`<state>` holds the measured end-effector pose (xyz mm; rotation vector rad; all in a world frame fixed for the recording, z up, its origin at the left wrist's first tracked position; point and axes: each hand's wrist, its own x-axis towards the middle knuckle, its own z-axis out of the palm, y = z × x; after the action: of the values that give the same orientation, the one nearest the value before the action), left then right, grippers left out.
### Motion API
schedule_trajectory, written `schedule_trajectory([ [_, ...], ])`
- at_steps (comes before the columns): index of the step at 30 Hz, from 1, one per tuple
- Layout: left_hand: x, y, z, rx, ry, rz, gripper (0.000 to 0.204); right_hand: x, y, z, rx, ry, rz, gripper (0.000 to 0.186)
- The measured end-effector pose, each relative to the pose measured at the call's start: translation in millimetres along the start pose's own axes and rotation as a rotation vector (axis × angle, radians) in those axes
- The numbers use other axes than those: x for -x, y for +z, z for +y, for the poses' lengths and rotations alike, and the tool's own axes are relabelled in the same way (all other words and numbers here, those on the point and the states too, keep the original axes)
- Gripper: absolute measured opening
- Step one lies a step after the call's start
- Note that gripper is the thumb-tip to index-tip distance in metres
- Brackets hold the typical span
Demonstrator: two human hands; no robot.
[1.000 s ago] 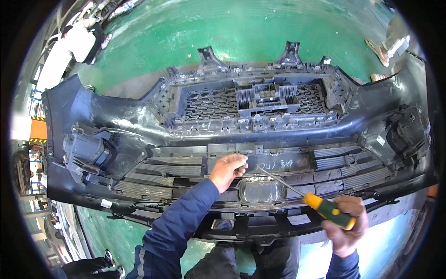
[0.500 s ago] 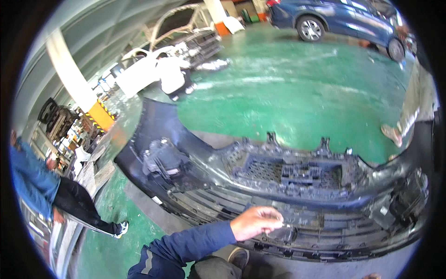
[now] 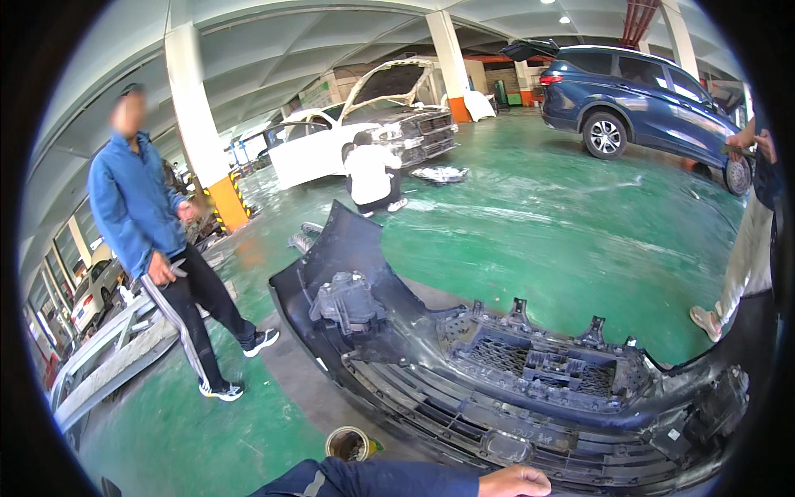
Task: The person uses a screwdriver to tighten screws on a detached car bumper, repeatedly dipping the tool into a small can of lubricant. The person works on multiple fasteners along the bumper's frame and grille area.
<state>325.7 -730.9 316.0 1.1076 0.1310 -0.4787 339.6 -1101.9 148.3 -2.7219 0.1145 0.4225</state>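
Note:
My left hand (image 3: 512, 482) is low at the bottom edge, partly cut off, its fingers curled; what they hold, if anything, I cannot make out. Just beyond it lies the large black bumper (image 3: 422, 389), inner side up, with a mesh grille (image 3: 497, 356), slatted lower openings and a bracketed housing (image 3: 344, 302) on its left section. An open metal can (image 3: 348, 434) stands left of my hand, its contents indistinct. My right hand and the screwdriver are out of view.
A person in blue (image 3: 137, 224) stands at left beside metal beams (image 3: 108, 364). Behind, someone in white (image 3: 371, 178) crouches by a dismantled white car (image 3: 290, 157). A blue SUV (image 3: 638, 108) stands back right; another person (image 3: 741, 273) is at the right edge. Pillars (image 3: 186, 99) rise behind.
The view has swung up and left, bringing the workshop and people into sight. My left hand has dropped to the bottom edge; my right hand with the screwdriver has left the picture.

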Motion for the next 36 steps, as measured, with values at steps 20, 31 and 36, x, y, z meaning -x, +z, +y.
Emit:
schedule_trajectory([
  [20,14.8,12.5,-39.9,-0.110,0.108,0.131,0.011,-42.7,87.5,2.2,0.363,-0.288,-0.435,0.042],
  [31,17.2,17.2,-52.1,-0.027,0.029,0.060,0.014,-28.6,131.4,36.2,0.398,-0.205,-0.335,0.045],
  [36,26.0,22.1,-40.2,-0.039,-0.011,0.025,0.016,-13.1,98.7,8.0,0.365,-0.199,-0.334,0.045],
])
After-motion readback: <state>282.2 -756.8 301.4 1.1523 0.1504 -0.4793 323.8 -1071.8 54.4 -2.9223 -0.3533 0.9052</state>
